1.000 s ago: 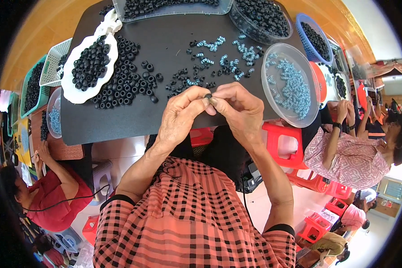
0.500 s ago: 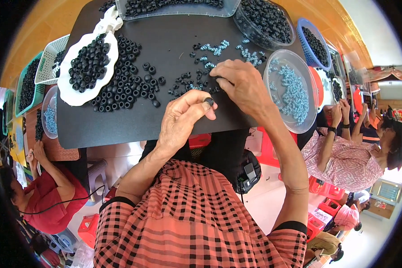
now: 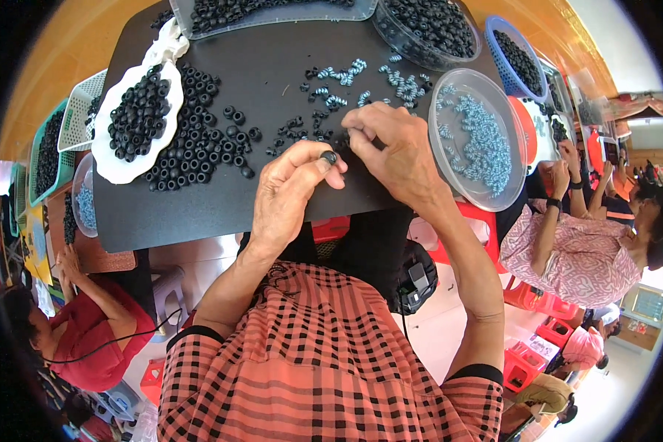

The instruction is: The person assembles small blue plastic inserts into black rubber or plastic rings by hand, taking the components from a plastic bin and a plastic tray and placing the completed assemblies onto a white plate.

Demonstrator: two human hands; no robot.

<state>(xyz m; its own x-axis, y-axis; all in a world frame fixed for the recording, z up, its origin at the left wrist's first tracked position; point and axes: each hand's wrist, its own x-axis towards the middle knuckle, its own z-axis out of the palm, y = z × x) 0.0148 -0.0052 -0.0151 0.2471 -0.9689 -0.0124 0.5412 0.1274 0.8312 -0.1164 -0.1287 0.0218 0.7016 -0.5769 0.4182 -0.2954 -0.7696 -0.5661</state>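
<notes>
Away from the left hand (image 3: 287,184), which pinches a black bead (image 3: 329,157), swings the right hand (image 3: 398,149) (can't tell its fingers' hold).

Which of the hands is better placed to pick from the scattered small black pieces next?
Right, probably: the right hand is beside the small black pieces, though whether it already pinches one is unclear. The left hand is occupied, pinching a black bead.
</notes>
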